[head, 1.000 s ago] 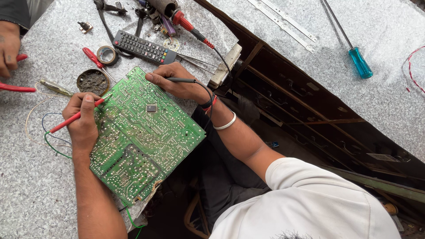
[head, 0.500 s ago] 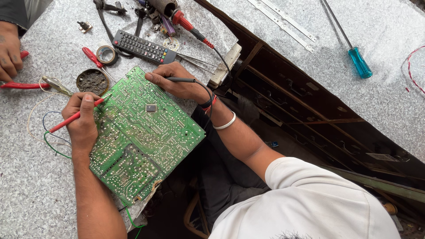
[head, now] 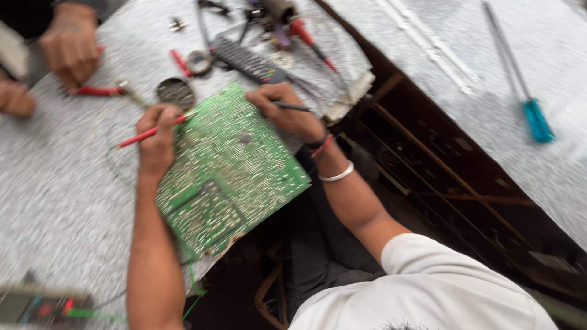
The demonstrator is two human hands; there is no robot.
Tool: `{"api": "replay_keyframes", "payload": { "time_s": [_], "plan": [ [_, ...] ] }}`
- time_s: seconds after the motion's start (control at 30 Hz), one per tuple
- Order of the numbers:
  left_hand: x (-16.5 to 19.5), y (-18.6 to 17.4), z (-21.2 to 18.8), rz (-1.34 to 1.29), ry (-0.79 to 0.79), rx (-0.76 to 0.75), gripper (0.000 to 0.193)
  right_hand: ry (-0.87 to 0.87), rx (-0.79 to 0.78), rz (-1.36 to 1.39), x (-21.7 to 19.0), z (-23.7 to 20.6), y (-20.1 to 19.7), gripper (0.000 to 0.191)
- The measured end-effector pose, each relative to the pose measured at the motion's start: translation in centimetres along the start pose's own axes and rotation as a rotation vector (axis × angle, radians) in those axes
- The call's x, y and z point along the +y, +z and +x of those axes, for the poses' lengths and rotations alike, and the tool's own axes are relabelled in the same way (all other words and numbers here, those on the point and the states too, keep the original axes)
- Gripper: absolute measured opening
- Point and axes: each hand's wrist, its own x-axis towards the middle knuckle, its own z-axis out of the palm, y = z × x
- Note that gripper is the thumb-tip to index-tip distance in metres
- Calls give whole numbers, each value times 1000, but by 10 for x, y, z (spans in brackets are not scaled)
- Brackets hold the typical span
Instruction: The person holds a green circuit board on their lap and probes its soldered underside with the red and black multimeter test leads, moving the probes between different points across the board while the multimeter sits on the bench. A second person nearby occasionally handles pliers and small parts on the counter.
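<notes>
Hands grip two test probes over a green rectangular circuit board (head: 229,168) lying solder-side up on the speckled grey table (head: 55,214): left hand (head: 156,137) fingers closed around a red probe (head: 150,131) at the board's ten o'clock edge, right hand (head: 287,110) fingers pinching a black probe (head: 292,107) at one o'clock, and both tips likely need steady contact.

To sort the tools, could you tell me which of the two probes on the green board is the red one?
The thin red probe in the left hand; the right hand holds the black probe.
</notes>
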Motion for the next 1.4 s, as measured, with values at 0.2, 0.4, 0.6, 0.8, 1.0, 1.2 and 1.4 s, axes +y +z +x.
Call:
{"api": "replay_keyframes", "payload": {
  "time_s": [0.2, 0.4, 0.6, 0.8, 1.0, 1.2, 1.4],
  "plan": [
    [-2, 0, 2, -50, 23, -9, 26, 30, 5, 5, -8, 2, 3, 46],
    [-1, -1, 4, -104, -61, -28, 28, 70, -28, -41, -14, 3, 1, 52],
    [-3, -1, 4, -98, -33, -26, 28, 62, -25, -50, -12, 4, 2, 54],
    [-5, 0, 3, -114, -15, -35, 29, 60, -27, -19, -10, 3, 2, 54],
    [-5, 0, 4, -130, -29, -33, 29, 46, -17, -57, -12, 2, 1, 54],
    [-4, 1, 3, -133, -30, -27, 29, 61, -6, -96, -17, 3, 2, 54],
    [-2, 2, 3, -160, -22, -32, 28, 38, -17, -119, -21, 2, -1, 50]
  ]
}}
